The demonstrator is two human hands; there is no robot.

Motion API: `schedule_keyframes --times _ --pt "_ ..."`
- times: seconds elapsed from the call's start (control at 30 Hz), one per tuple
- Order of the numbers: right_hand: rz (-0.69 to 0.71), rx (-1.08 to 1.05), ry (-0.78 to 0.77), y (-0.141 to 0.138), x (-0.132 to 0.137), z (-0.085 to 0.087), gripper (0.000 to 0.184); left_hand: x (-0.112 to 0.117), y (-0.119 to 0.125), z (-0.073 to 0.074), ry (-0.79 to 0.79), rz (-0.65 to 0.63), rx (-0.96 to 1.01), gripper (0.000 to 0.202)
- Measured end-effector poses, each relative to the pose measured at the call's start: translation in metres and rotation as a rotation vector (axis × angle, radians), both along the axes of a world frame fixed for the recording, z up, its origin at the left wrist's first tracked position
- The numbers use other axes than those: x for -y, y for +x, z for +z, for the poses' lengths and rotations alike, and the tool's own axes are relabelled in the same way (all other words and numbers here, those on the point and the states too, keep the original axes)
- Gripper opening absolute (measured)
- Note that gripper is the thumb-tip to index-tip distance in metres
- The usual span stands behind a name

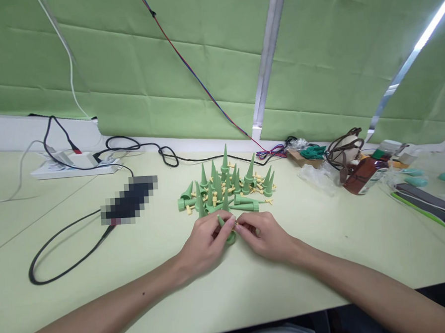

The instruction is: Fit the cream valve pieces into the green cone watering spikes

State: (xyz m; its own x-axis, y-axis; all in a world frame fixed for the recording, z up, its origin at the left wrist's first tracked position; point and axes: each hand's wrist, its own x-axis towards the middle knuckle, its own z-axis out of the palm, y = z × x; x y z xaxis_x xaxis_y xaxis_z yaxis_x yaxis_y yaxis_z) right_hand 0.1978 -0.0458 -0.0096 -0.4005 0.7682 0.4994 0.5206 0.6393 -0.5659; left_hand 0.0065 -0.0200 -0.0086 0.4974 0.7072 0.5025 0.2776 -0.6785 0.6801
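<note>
My left hand is closed around a green plastic watering spike, its wider end showing below my fingers. Fingertips of my right hand meet those of my left and pinch a small yellow valve beside the spike, mostly covered by the fingers. Whether the valve is seated in the spike I cannot tell. Just beyond both hands lies a cluster of similar green cone spikes, many upright and some lying down. Small yellow valve pieces are mixed among them.
At left, a phone-like pixelated device is attached to a looping black cable, near a white power strip. At right are a clear plastic bag, a reddish-brown bottle and a dark phone. Green sheeting backs the table.
</note>
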Motion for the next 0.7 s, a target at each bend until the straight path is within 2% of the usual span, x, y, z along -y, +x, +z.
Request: schedule_keyframes --times 0.7 --pt "0.016 0.007 -0.016 0.0002 -0.0005 -0.0011 0.027 -0.0004 -0.0007 -0.0011 0.014 0.015 -0.049 0.029"
